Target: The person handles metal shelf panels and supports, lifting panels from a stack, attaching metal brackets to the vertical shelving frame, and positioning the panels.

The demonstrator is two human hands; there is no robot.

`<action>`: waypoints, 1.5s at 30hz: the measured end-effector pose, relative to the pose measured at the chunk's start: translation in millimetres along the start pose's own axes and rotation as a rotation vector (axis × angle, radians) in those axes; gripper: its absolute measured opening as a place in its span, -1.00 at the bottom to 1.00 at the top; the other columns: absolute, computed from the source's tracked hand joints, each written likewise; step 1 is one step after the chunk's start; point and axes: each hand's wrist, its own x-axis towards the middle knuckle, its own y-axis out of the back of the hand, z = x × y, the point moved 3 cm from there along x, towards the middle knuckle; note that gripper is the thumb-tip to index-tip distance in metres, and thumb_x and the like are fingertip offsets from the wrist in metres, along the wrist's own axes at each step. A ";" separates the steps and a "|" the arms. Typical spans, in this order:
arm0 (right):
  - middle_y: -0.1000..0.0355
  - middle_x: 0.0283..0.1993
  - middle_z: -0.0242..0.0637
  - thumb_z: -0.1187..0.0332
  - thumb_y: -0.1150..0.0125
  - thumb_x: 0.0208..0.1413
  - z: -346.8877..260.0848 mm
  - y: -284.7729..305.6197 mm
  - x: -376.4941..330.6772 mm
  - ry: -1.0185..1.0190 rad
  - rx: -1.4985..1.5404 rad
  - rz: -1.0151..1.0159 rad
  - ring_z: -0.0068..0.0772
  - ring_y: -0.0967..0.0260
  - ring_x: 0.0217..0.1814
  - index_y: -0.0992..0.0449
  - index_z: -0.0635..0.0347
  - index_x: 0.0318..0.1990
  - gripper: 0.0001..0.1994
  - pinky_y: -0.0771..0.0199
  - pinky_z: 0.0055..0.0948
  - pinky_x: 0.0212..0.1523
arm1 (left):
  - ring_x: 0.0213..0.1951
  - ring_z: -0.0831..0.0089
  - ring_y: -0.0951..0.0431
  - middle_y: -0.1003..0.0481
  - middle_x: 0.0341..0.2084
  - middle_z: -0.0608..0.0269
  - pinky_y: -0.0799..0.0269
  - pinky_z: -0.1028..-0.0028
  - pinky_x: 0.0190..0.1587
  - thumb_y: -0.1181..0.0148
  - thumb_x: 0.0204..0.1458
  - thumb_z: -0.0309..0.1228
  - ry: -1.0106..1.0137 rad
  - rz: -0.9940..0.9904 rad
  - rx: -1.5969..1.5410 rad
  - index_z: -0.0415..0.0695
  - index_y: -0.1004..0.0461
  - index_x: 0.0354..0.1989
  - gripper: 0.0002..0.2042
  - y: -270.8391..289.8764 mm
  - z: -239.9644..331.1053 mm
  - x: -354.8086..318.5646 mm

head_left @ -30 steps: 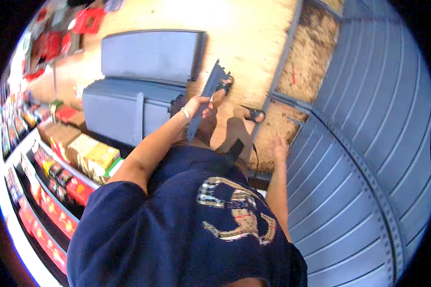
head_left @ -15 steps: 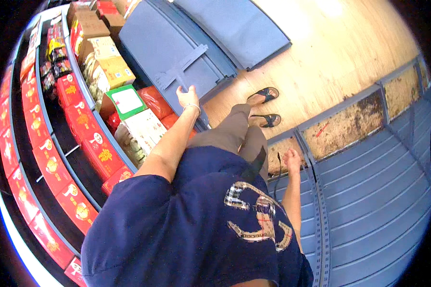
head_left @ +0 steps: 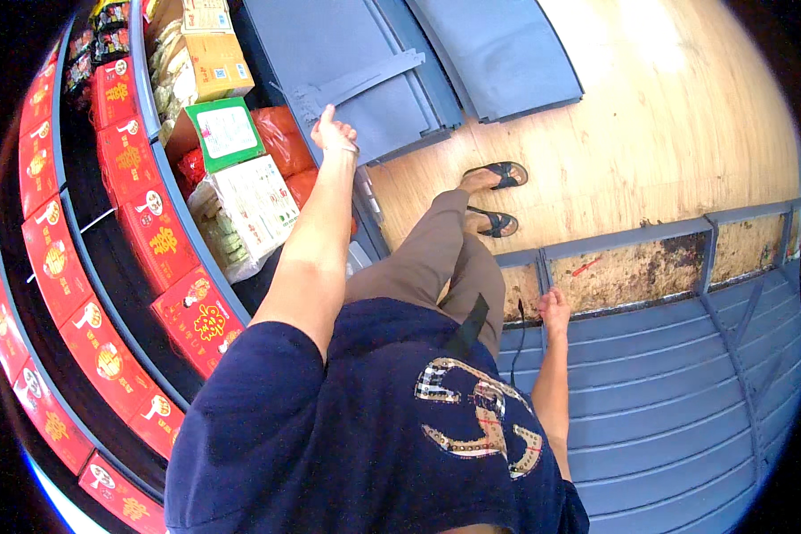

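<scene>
My left hand [head_left: 334, 135] is raised over the near end of a blue-grey metal shelf panel [head_left: 351, 89]. One finger points away from the others, and I see nothing held in it; whether it touches the panel is unclear. A second blue-grey panel [head_left: 507, 58] lies to the right of the first. My right hand [head_left: 554, 311] hangs low at my right side, fingers loosely bent, with nothing visible in it. Just left of it dangles a thin dark cord [head_left: 519, 331]. Beyond it is the lower edge of an empty metal rack [head_left: 659, 400].
Shelves of red boxes [head_left: 160, 236] line my left. Beside them stand a green-and-white carton [head_left: 227, 133], a white box [head_left: 256, 203], a yellow-brown carton [head_left: 218, 67] and red bags [head_left: 285, 142]. My sandalled feet stand on the wood-look floor [head_left: 632, 151]. Stained board [head_left: 636, 258] backs the rack's base.
My left hand has moved up and slightly left in view, from the panel's near edge. My right hand has shifted slightly lower. The view has shifted, bringing the red boxes closer.
</scene>
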 end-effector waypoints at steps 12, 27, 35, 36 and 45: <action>-0.36 -0.26 -0.32 0.21 -0.03 0.09 -61.4 -36.6 9.2 0.026 -0.017 -0.100 -0.55 -0.31 -0.31 -0.31 0.27 -0.02 -0.62 -0.39 -0.56 -0.33 | -0.72 0.60 -0.07 -0.24 -0.64 0.45 0.03 0.60 -0.75 -0.02 0.06 -0.16 0.160 -0.193 -0.211 0.02 -0.32 -0.33 -0.81 -9.2 -4.2 35.9; -0.44 -0.31 -0.24 0.23 0.05 0.08 -10.8 -67.9 -10.1 -0.127 -0.284 0.026 -0.43 -0.41 -0.33 -0.38 0.25 -0.07 -0.66 -0.38 -0.47 -0.30 | -0.35 0.28 -0.36 -0.35 -0.43 0.11 -0.41 0.39 -0.34 0.02 -0.01 -0.63 0.775 -0.230 -0.269 -0.30 -0.34 -0.28 -0.89 -31.2 -57.1 314.0; -0.40 -0.40 -0.33 0.26 0.05 0.09 -7.5 -95.9 -29.9 -0.129 -0.149 0.109 -0.53 -0.33 -0.41 -0.39 0.23 -0.10 -0.70 -0.34 -0.53 -0.39 | -0.26 0.14 -0.42 -0.39 -0.20 0.03 -0.47 0.22 -0.27 0.06 0.09 -0.21 0.371 -0.107 0.667 -0.22 -0.29 -0.09 -0.66 -34.8 -71.8 263.3; -0.40 -0.41 -0.33 0.26 0.06 0.09 -8.2 -95.5 -34.3 -0.131 -0.092 0.112 -0.52 -0.32 -0.43 -0.39 0.24 -0.10 -0.71 -0.34 -0.54 -0.40 | -0.31 0.16 -0.43 -0.39 -0.25 0.04 -0.46 0.24 -0.33 0.05 0.08 -0.20 0.339 -0.189 0.777 -0.21 -0.29 -0.12 -0.67 -30.6 -68.2 248.1; -0.44 -0.21 -0.08 0.25 0.09 0.07 -53.9 -88.8 -95.8 -0.085 -0.126 0.268 -0.13 -0.39 -0.15 -0.40 0.25 -0.11 -0.68 -0.35 -0.33 -0.14 | -0.67 0.35 -0.45 -0.44 -0.56 0.08 -0.38 0.43 -0.73 -0.05 0.01 -0.20 0.228 -0.912 1.340 -0.18 -0.29 -0.30 -0.72 -16.8 -73.2 6.0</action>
